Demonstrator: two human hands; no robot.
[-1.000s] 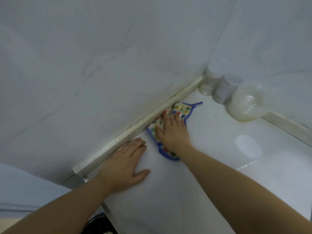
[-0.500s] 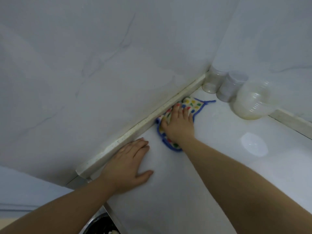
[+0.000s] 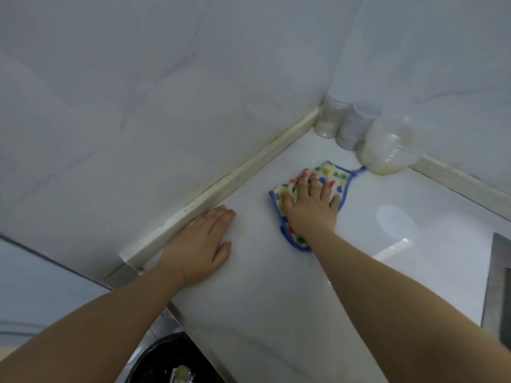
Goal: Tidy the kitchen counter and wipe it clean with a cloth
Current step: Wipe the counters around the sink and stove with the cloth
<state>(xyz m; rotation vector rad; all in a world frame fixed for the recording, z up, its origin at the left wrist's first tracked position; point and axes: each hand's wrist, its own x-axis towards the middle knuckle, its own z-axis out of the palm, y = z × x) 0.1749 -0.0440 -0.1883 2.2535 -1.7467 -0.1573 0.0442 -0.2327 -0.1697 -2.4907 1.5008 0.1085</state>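
Right hand [image 3: 311, 210] w/ dotted blue-edged cloth [image 3: 329, 175] has slid off the wall strip [image 3: 235, 175] toward the plastic jars [image 3: 387, 145]. It's flat, fingers spread, pressing cloth to white desk [image 3: 276, 299]. Left hand [image 3: 200, 246] flat, empty, beside strip.

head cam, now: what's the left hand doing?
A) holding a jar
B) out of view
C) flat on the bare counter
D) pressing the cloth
C: the left hand lies palm-down on the counter with nothing under it, while the right hand presses the cloth.
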